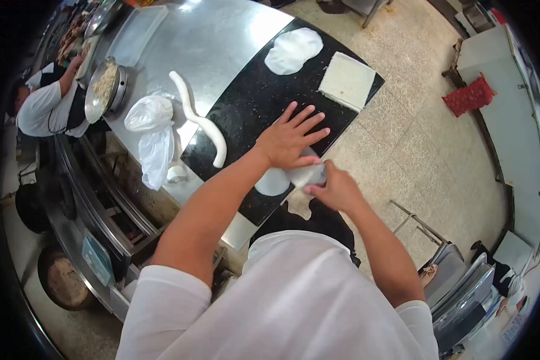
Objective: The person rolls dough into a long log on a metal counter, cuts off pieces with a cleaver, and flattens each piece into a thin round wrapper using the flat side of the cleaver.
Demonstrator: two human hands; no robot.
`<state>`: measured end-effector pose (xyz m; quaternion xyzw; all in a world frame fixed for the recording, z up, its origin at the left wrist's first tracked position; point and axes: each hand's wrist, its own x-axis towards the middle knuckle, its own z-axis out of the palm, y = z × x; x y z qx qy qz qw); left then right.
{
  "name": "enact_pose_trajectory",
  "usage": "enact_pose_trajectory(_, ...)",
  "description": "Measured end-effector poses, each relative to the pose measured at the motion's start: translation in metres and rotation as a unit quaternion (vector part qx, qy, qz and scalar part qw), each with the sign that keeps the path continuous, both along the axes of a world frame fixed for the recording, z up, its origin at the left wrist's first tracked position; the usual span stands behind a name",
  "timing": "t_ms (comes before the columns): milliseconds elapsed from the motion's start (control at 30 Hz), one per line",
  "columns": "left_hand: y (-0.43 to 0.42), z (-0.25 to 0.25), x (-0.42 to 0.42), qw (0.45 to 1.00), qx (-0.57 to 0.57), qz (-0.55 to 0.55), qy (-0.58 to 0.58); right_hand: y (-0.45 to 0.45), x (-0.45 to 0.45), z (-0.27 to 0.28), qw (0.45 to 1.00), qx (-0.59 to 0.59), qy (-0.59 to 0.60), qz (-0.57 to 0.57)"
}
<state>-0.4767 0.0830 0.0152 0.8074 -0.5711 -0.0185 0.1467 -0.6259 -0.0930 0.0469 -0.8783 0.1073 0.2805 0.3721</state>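
Note:
My left hand (pixel 290 139) is spread flat, palm down, over the black stone slab (pixel 246 102), thumb toward my right hand. At the slab's near edge my right hand (pixel 337 189) is closed on a flat, whitish-grey thing (pixel 306 174), blurred and partly hidden, so its kind is unclear. Beside it a thin round dough wrapper (pixel 272 182) lies on the slab. Farther off are a pile of thin white wrappers (pixel 293 51) and a square white cloth or stack of sheets (pixel 346 81). A long white dough rope (pixel 203 122) curves across the slab's left edge.
Plastic bags (pixel 153 135), one holding something pale, lie on the steel table (pixel 216 36). A metal bowl (pixel 106 90) of crumbly filling and a plastic tray (pixel 138 36) stand beyond. A co-worker (pixel 54 105) is at the far left. A folding chair (pixel 447 267) stands at right.

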Motion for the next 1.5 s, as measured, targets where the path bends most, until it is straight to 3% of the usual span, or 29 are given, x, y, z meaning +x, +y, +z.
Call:
enact_pose_trajectory(133,0.059,-0.004,-0.055,0.999,0.018,-0.009,0.042,0.043,-0.053,-0.031,0.996,0.083,-0.024,0.018)
enact_pose_trajectory(233,0.045,-0.019,-0.037,0.997,-0.001,-0.043,0.067,0.042,-0.039,-0.014,0.999,0.022,0.028,0.019)
enact_pose_trajectory(333,0.013,-0.016,0.003,0.997,-0.012,-0.06,-0.038,0.021,0.0,-0.005,0.998,-0.064,0.021,-0.008)
enact_pose_trajectory(500,-0.006,-0.003,0.027,0.989,-0.12,0.019,-0.082,0.013,0.019,0.018,0.983,-0.162,-0.08,0.009)
enact_pose_trajectory(567,0.002,0.018,0.015,0.979,-0.169,0.065,-0.095,0.029,-0.007,0.01,0.981,-0.14,-0.092,-0.093)
enact_pose_trajectory(600,0.008,0.031,0.01,0.986,-0.095,0.138,0.022,0.04,-0.034,0.0,0.983,-0.116,-0.086,-0.114)
enact_pose_trajectory(667,0.021,0.042,0.003,0.942,0.044,0.236,0.234,0.062,-0.087,-0.001,0.984,-0.097,-0.07,-0.133)
enact_pose_trajectory(733,0.042,0.025,-0.009,0.916,0.194,0.103,0.336,0.076,-0.128,0.013,0.987,-0.102,-0.014,-0.125)
enact_pose_trajectory(833,0.073,0.041,-0.038,0.905,0.148,0.132,0.377,0.074,-0.162,0.027,0.987,-0.115,0.028,-0.111)
enact_pose_trajectory(900,0.088,0.021,-0.052,0.887,-0.007,0.277,0.371,0.06,-0.163,0.033,0.987,-0.121,0.038,-0.1)
enact_pose_trajectory(933,0.092,0.017,-0.059,0.887,-0.007,0.277,0.369,0.05,-0.159,0.039,0.987,-0.126,0.027,-0.092)
enact_pose_trajectory(1000,0.097,0.01,-0.07,0.843,-0.164,0.346,0.378,0.039,-0.137,0.052,0.988,-0.134,0.004,-0.078)
enact_pose_trajectory(1267,0.088,0.011,-0.1,0.829,-0.198,0.413,0.321,0.037,0.008,0.006,0.989,-0.075,-0.121,0.043)
enact_pose_trajectory(1333,0.091,0.021,-0.111,0.84,-0.207,0.41,0.289,0.051,0.004,0.001,0.99,-0.048,-0.076,0.108)
enact_pose_trajectory(1400,0.094,0.029,-0.127,0.756,-0.278,0.464,0.369,0.045,0.016,0.003,0.984,-0.031,-0.052,0.167)
enact_pose_trajectory(1433,0.095,0.032,-0.131,0.757,-0.272,0.47,0.363,0.038,0.017,0.007,0.98,-0.003,-0.015,0.199)
enact_pose_trajectory(1500,0.094,0.039,-0.136,0.659,-0.333,0.501,0.451,0.018,0.013,0.009,0.971,0.027,0.018,0.238)
